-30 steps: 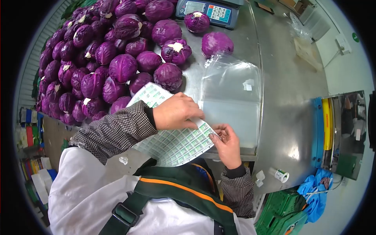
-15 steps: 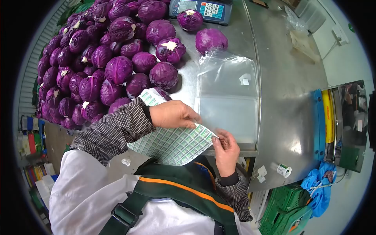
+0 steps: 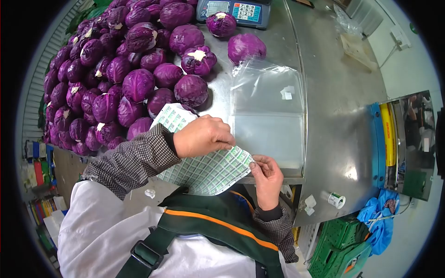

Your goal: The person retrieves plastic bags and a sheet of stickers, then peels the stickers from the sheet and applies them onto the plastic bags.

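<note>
A sheet of small green-and-white labels hangs tilted between my hands at the table's front edge. My left hand reaches over the sheet, its fingers pinched at the upper edge. My right hand grips the sheet's right corner between thumb and fingers. Just beyond lies a stack of clear plastic bags with a small white label on it. Purple cabbages are piled to the left of the bags, and a single cabbage sits at their top edge.
A weighing scale stands at the back. On the right is a blue and yellow machine. A label roll lies at the table's right front, above green crates and a blue plastic bag.
The fingers of my left hand have drawn together at the sheet's upper edge. The sheet has shifted slightly and more of its upper left part shows. My right hand stays at the corner.
</note>
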Available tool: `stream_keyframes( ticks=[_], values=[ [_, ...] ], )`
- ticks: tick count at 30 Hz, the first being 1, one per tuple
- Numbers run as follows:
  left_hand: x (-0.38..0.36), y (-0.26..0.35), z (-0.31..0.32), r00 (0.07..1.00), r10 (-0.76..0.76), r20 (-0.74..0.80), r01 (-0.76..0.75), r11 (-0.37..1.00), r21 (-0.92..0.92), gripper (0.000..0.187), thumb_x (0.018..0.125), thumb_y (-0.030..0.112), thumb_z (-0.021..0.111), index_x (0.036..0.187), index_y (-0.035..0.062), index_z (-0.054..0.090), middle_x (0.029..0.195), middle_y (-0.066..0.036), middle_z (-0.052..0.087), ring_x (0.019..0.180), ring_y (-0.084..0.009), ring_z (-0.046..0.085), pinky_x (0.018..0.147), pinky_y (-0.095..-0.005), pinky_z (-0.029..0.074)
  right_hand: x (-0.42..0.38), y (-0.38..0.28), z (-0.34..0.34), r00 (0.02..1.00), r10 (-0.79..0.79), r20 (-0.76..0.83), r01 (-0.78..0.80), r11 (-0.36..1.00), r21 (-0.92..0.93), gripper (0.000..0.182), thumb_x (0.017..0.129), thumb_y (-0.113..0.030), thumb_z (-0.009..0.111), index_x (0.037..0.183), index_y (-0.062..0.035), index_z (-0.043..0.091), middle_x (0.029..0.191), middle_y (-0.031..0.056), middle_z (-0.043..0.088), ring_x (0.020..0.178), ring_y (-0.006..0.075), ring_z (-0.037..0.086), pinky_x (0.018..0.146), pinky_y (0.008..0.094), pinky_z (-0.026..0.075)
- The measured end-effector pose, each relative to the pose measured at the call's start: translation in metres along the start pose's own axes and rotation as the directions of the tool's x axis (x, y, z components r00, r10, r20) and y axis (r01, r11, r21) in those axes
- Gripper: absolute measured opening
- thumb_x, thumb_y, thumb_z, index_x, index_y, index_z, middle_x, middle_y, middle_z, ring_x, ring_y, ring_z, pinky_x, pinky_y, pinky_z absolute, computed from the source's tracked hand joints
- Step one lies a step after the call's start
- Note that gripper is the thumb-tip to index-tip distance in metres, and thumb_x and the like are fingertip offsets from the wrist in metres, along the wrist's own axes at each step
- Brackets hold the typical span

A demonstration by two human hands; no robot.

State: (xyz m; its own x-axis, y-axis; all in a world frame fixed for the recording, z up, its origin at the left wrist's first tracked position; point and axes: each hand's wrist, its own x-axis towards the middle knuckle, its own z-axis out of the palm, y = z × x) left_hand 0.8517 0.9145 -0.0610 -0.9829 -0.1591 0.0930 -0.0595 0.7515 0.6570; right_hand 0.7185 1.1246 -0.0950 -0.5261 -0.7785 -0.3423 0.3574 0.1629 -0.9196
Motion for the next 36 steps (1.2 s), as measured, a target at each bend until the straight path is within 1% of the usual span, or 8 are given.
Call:
stream_keyframes(
  ticks=[5,11,14,20,26,32,35,36],
  values=[
    [-0.003,0.004,0.002,0.999,0.001,-0.048,0.0,1.0,0.03,0.009,0.082,0.019,0.071,0.088,0.0116,0.071,0.081,0.0,0.065,0.082,-0.0219,0.063,0.074,-0.037,0.048,0.004,0.0,-0.004,0.998,0.034,0.046,-0.039,0.993,0.112,0.015,0.092,-0.002,0.064,0.104,0.0026,0.058,0.091,0.002,0.061,0.082,0.0069,0.056,0.075,0.0221,0.047],
    [0.003,-0.005,-0.007,0.995,0.013,0.095,0.0,0.99,-0.141,0.011,0.083,0.021,0.071,0.087,0.0107,0.07,0.08,-0.001,0.063,0.082,-0.0224,0.061,0.078,-0.0373,0.047,0.012,-0.002,-0.016,0.982,0.016,0.189,-0.002,0.997,-0.076,0.021,0.089,-0.005,0.067,0.107,0.0026,0.058,0.092,0.0037,0.062,0.082,0.0113,0.058,0.076,0.025,0.048],
    [0.006,-0.005,-0.004,0.99,0.055,0.129,-0.038,0.99,-0.133,0.011,0.083,0.02,0.072,0.088,0.0106,0.068,0.079,0.0,0.061,0.081,-0.0224,0.059,0.078,-0.0367,0.045,0.029,-0.03,-0.011,0.872,-0.332,0.359,0.484,0.689,-0.54,0.03,0.085,-0.006,0.068,0.112,0.0021,0.058,0.094,0.0081,0.062,0.083,0.0203,0.061,0.078,0.0306,0.049],
    [0.012,-0.007,0.002,0.989,0.026,0.144,-0.012,0.995,-0.094,0.01,0.081,0.018,0.072,0.085,0.0093,0.07,0.078,-0.002,0.064,0.079,-0.0249,0.061,0.073,-0.0385,0.048,0.045,-0.044,0.004,0.86,-0.11,0.498,0.408,0.735,-0.541,0.026,0.081,-0.005,0.069,0.105,0.0012,0.062,0.095,0.0121,0.061,0.089,0.0284,0.061,0.078,0.0372,0.05],
    [0.011,-0.011,0.006,0.985,-0.086,0.149,0.097,0.993,-0.064,0.011,0.081,0.016,0.072,0.086,0.0072,0.071,0.08,-0.004,0.067,0.08,-0.0268,0.063,0.07,-0.0395,0.051,0.04,-0.045,0.017,0.744,-0.394,0.54,0.665,0.361,-0.654,0.022,0.076,-0.005,0.07,0.096,-0.003,0.063,0.088,0.0093,0.058,0.083,0.0301,0.059,0.071,0.0395,0.049],
    [0.014,-0.013,0.008,0.935,-0.247,0.255,0.267,0.963,-0.046,0.013,0.083,0.018,0.069,0.089,0.0066,0.071,0.086,-0.007,0.069,0.085,-0.0274,0.064,0.074,-0.0388,0.052,0.037,-0.03,0.02,0.672,-0.404,0.62,0.7,0.072,-0.711,0.02,0.076,-0.007,0.069,0.094,-0.0058,0.061,0.086,0.0083,0.056,0.081,0.0278,0.057,0.07,0.0388,0.048],
    [0.019,-0.017,0.01,0.903,-0.305,0.303,0.317,0.948,0.01,0.015,0.084,0.019,0.067,0.091,0.0069,0.072,0.088,-0.009,0.069,0.087,-0.0287,0.064,0.076,-0.04,0.052,0.035,-0.026,0.02,0.655,-0.393,0.645,0.703,0.004,-0.711,0.016,0.077,-0.007,0.068,0.092,-0.0066,0.061,0.085,0.0076,0.055,0.081,0.0274,0.057,0.069,0.0386,0.047],
    [0.021,-0.018,0.01,0.889,-0.33,0.316,0.33,0.942,0.055,0.016,0.083,0.019,0.065,0.091,0.0072,0.072,0.091,-0.011,0.068,0.089,-0.0301,0.064,0.076,-0.0409,0.052,0.035,-0.025,0.018,0.67,-0.423,0.61,0.706,0.111,-0.699,0.015,0.078,-0.007,0.067,0.092,-0.0064,0.061,0.085,0.0077,0.056,0.08,0.0265,0.057,0.069,0.0378,0.047]
  ],
)
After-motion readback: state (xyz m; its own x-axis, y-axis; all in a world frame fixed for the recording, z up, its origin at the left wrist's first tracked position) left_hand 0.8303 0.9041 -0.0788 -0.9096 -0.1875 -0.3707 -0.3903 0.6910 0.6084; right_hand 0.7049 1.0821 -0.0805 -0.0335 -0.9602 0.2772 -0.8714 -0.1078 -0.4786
